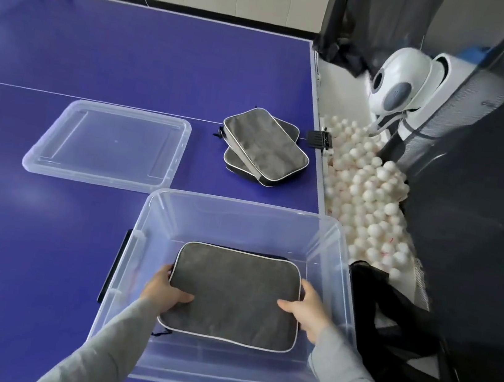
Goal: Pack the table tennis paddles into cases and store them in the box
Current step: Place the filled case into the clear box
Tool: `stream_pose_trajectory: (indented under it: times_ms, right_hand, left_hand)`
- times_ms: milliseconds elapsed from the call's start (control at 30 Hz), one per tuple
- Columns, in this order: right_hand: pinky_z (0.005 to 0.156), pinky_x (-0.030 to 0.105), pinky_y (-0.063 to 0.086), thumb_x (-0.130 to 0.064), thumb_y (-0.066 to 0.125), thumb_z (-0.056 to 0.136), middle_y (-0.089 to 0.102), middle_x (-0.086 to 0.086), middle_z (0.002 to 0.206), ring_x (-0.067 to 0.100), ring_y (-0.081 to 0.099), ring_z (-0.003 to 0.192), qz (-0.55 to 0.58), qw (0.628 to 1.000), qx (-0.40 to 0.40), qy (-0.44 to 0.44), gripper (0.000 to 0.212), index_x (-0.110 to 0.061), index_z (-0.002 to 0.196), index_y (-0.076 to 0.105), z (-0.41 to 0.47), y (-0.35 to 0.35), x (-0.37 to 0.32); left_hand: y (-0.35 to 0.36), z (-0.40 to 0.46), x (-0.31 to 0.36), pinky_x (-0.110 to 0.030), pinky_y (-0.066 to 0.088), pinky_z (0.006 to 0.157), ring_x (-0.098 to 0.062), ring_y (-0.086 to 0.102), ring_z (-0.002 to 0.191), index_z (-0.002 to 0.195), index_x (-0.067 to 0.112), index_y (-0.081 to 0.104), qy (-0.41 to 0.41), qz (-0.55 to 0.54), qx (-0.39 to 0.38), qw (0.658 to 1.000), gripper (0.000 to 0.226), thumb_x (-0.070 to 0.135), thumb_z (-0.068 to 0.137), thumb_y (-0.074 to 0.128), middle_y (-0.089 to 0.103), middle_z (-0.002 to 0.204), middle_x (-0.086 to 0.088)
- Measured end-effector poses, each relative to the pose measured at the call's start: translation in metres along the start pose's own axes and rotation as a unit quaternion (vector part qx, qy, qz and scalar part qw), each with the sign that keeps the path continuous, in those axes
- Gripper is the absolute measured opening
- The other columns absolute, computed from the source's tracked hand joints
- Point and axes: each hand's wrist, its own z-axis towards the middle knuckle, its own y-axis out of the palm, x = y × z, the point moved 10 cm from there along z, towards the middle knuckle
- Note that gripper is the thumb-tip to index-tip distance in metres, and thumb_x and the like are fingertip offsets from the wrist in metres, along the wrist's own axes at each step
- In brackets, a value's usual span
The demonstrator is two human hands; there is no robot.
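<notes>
Both hands, left hand (165,292) and right hand (308,312), grip a grey paddle case (232,295) low inside the clear storage box (241,212) at the table's near-right corner; next, release and fetch the two stacked cases (263,147) near the right edge

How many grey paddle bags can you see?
3, maybe 4. One grey zipped fabric case is in the clear plastic box, held by the left hand and right hand; a dark edge beneath might be another. Two stacked cases lie on the blue table.
</notes>
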Motion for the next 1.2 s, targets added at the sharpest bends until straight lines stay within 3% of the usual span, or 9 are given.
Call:
stream_pose_trajectory:
  times_ms: [100, 167, 367, 433, 567, 667, 800, 967, 1200]
  right_hand:
    - [0.06, 0.023, 0.045, 0.005, 0.069, 0.079, 0.067, 0.007, 0.113, 0.017, 0.063, 0.089, -0.018, 1.0, 0.006, -0.003, 0.045, -0.019, 0.113, 0.053, 0.001, 0.002, 0.002]
    - [0.058, 0.022, 0.042, 0.005, 0.069, 0.078, 0.067, 0.005, 0.109, 0.016, 0.061, 0.087, -0.033, 0.999, 0.015, -0.009, 0.043, -0.021, 0.109, 0.053, 0.003, 0.001, 0.002]
    - [0.072, 0.02, 0.046, 0.004, 0.072, 0.076, 0.063, -0.001, 0.103, 0.013, 0.059, 0.089, -0.064, 0.997, 0.03, -0.037, 0.054, -0.018, 0.122, 0.053, 0.006, -0.002, -0.003]
    - [0.069, 0.016, 0.045, 0.0, 0.073, 0.077, 0.063, 0.0, 0.108, 0.012, 0.058, 0.089, -0.079, 0.995, 0.035, -0.042, 0.054, -0.019, 0.124, 0.051, 0.006, -0.002, -0.004]
    - [0.083, 0.022, 0.04, -0.008, 0.074, 0.078, 0.061, 0.002, 0.122, 0.013, 0.055, 0.099, -0.109, 0.992, 0.046, -0.044, 0.062, -0.016, 0.134, 0.047, 0.005, -0.003, -0.003]
    - [0.084, 0.021, 0.038, -0.009, 0.075, 0.078, 0.058, 0.003, 0.126, 0.012, 0.052, 0.1, -0.121, 0.991, 0.046, -0.044, 0.067, -0.016, 0.137, 0.044, 0.004, -0.004, -0.003]
    - [0.094, 0.025, 0.041, -0.009, 0.077, 0.075, 0.057, 0.007, 0.132, 0.022, 0.055, 0.116, -0.151, 0.987, 0.045, -0.043, 0.072, -0.014, 0.138, 0.042, 0.003, -0.004, -0.004]
    - [0.107, 0.028, 0.032, -0.014, 0.076, 0.078, 0.039, 0.012, 0.145, 0.025, 0.04, 0.133, -0.215, 0.973, 0.058, -0.056, 0.083, -0.008, 0.146, 0.03, -0.004, -0.004, -0.017]
    - [0.112, 0.031, 0.026, -0.023, 0.062, 0.09, 0.034, 0.012, 0.15, 0.024, 0.033, 0.139, -0.266, 0.954, 0.095, -0.098, 0.07, -0.007, 0.148, 0.027, -0.021, -0.007, -0.043]
  left_hand:
    - [0.0, 0.004, 0.0, -0.036, 0.046, 0.096, -0.026, 0.058, 0.11, 0.133, 0.017, 0.045, -0.005, 0.042, 0.006, 0.999, 0.081, 0.009, 0.062, 0.084, 0.06, 0.121, -0.006]
    - [0.001, 0.006, -0.001, -0.036, 0.045, 0.095, -0.026, 0.056, 0.111, 0.134, 0.019, 0.043, -0.008, 0.066, 0.006, 0.998, 0.083, 0.013, 0.062, 0.084, 0.06, 0.122, -0.005]
    - [0.002, 0.009, -0.004, -0.04, 0.047, 0.094, -0.027, 0.057, 0.11, 0.129, 0.02, 0.047, -0.014, 0.088, 0.013, 0.996, 0.078, 0.018, 0.061, 0.085, 0.06, 0.121, -0.004]
    - [0.002, 0.009, -0.004, -0.041, 0.046, 0.096, -0.027, 0.056, 0.113, 0.128, 0.017, 0.048, -0.007, 0.101, 0.012, 0.995, 0.076, 0.021, 0.061, 0.086, 0.059, 0.122, -0.006]
    - [0.002, 0.011, -0.004, -0.039, 0.044, 0.098, -0.027, 0.053, 0.116, 0.127, 0.012, 0.05, 0.001, 0.095, 0.013, 0.995, 0.073, 0.024, 0.064, 0.085, 0.055, 0.127, -0.01]
    - [0.002, 0.013, -0.004, -0.037, 0.042, 0.099, -0.028, 0.053, 0.117, 0.128, 0.01, 0.05, 0.006, 0.085, 0.015, 0.996, 0.073, 0.026, 0.066, 0.085, 0.055, 0.127, -0.011]
    - [0.002, 0.013, -0.004, -0.037, 0.041, 0.101, -0.027, 0.051, 0.119, 0.13, 0.01, 0.048, 0.009, 0.074, 0.011, 0.997, 0.077, 0.028, 0.066, 0.085, 0.053, 0.13, -0.01]
    - [0.0, 0.007, 0.005, -0.037, 0.04, 0.102, -0.027, 0.047, 0.124, 0.138, 0.01, 0.038, 0.021, 0.086, 0.016, 0.996, 0.087, 0.028, 0.067, 0.084, 0.044, 0.137, -0.011]
    - [-0.003, -0.01, 0.035, -0.035, 0.035, 0.105, -0.025, 0.038, 0.131, 0.138, 0.01, 0.035, 0.082, 0.164, 0.022, 0.983, 0.082, 0.027, 0.071, 0.08, 0.04, 0.139, -0.011]
